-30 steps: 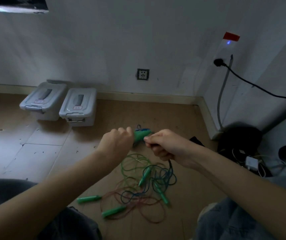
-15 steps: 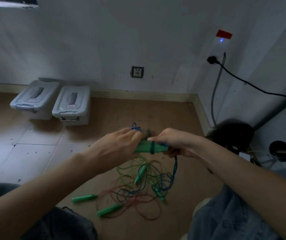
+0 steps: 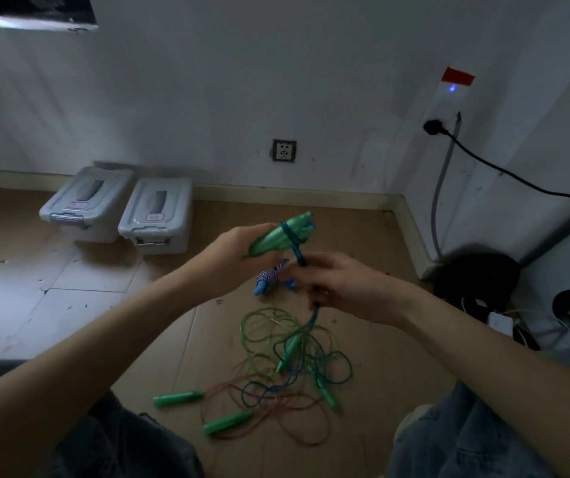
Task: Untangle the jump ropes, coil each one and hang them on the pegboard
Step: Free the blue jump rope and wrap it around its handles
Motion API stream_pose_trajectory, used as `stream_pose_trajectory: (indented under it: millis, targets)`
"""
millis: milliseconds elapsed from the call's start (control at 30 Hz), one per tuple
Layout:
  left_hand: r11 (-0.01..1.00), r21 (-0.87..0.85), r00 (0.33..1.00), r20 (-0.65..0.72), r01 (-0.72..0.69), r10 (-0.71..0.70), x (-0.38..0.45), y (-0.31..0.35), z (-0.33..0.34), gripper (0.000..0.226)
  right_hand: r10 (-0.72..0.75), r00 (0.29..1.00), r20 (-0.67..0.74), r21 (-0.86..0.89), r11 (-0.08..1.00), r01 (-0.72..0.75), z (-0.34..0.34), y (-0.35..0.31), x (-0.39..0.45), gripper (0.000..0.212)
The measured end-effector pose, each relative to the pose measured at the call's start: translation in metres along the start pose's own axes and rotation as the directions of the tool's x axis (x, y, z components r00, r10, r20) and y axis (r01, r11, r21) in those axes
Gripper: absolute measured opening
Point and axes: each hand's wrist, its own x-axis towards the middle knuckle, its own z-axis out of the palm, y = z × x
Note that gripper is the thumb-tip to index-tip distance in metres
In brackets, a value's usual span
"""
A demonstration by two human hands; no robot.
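With the left hand clamped on the paired green handles and the right hand pinching the blue cord, which trails into the floor tangle, pulling could tighten knots.

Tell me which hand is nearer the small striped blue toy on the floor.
Right, narrowly. The right hand, pinching the blue rope, sits just beside the striped toy; the left hand grips the green handles above it.
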Motion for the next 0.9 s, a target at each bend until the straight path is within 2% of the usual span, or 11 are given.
stream_pose_trajectory:
  millis: [67, 100, 167, 267, 333, 400, 533, 633, 700, 800, 900]
  targets:
    - [0.995, -0.051, 0.99, -0.109, 0.087, -0.092, 0.004, -0.007, -0.006, 0.015, -0.008, 0.999, -0.033, -0.257, 0.966, 0.0, 0.005, 0.003, 0.0, 0.026]
    - [0.991, -0.02, 0.978, -0.161, 0.132, -0.133, 0.006, -0.012, -0.009, 0.014, 0.021, 1.0, 0.0, -0.254, 0.967, -0.021, 0.006, 0.002, 0.0, 0.032]
    - [0.962, 0.17, 0.963, -0.201, 0.216, -0.18, 0.007, -0.023, -0.012, 0.017, 0.089, 0.984, 0.156, -0.103, 0.992, -0.074, 0.007, -0.005, -0.001, 0.036]
    - [0.814, 0.478, 0.944, -0.142, 0.329, -0.298, 0.001, -0.038, -0.005, 0.031, 0.084, 0.927, 0.365, 0.069, 0.991, -0.117, 0.002, -0.017, -0.005, 0.032]
    - [0.663, 0.707, 0.95, -0.037, 0.245, -0.311, -0.003, -0.043, 0.011, 0.033, 0.033, 0.942, 0.333, 0.111, 0.991, -0.074, 0.0, -0.022, -0.006, 0.034]
    - [0.59, 0.804, 0.96, 0.104, 0.072, -0.259, -0.008, -0.041, 0.034, 0.035, 0.022, 0.981, 0.192, 0.056, 0.998, -0.033, -0.003, -0.025, -0.004, 0.039]
    - [0.626, 0.735, 0.929, 0.367, -0.261, -0.043, -0.022, -0.024, 0.062, 0.042, 0.083, 0.994, -0.069, -0.186, 0.978, -0.094, -0.014, -0.027, -0.001, 0.041]
    - [0.58, 0.651, 0.871, 0.391, -0.49, 0.297, -0.027, -0.007, 0.055, 0.033, 0.127, 0.982, -0.144, -0.33, 0.929, -0.168, -0.021, -0.025, -0.002, 0.04]
    - [0.65, 0.582, 0.872, 0.282, -0.488, 0.401, -0.028, 0.007, 0.044, 0.027, 0.174, 0.971, -0.165, -0.387, 0.894, -0.227, -0.024, -0.02, -0.003, 0.04]
    - [0.883, 0.391, 0.965, 0.083, -0.26, 0.248, -0.026, 0.017, 0.027, 0.038, 0.238, 0.967, -0.093, -0.393, 0.883, -0.255, -0.024, -0.011, -0.006, 0.037]
    - [0.914, 0.328, 0.964, -0.034, -0.239, 0.264, -0.022, 0.017, 0.018, 0.047, 0.306, 0.952, -0.003, -0.323, 0.901, -0.29, -0.022, -0.008, -0.008, 0.039]
